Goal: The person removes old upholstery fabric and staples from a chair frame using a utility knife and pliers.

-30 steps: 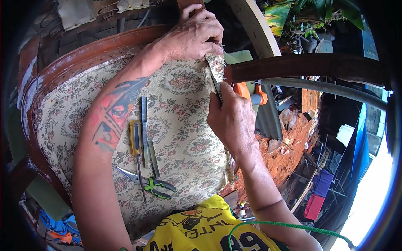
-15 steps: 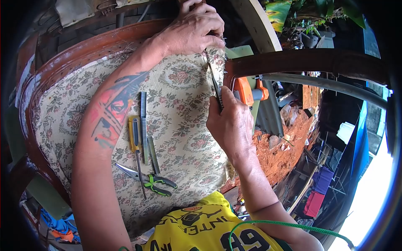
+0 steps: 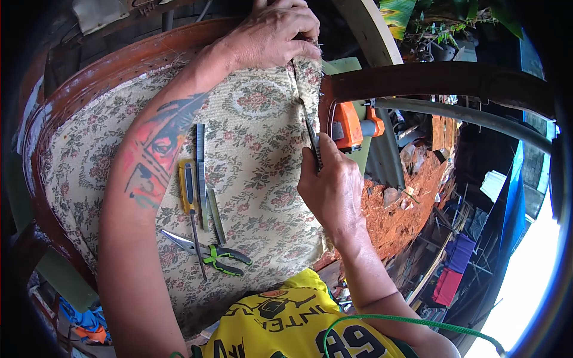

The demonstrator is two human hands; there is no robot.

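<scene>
Seemingly for steadiness, the left hand (image 3: pixel 271 39) is bracing at the floral fabric's (image 3: pixel 256 155) far right corner, its exact grip unclear, while the separate right hand (image 3: pixel 334 185) is clasping a slim dark tool (image 3: pixel 310 128), angling it along the fabric's right border.

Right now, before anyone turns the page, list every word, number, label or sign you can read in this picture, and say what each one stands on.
"NTE", part of a longer word, on the yellow shirt.
A two-digit number, apparently "89", lower on the shirt; folds and its angle leave it uncertain.
More marks at the shirt's folds: too incomplete to read.
A pale label on the orange tool: too small to read.
</scene>
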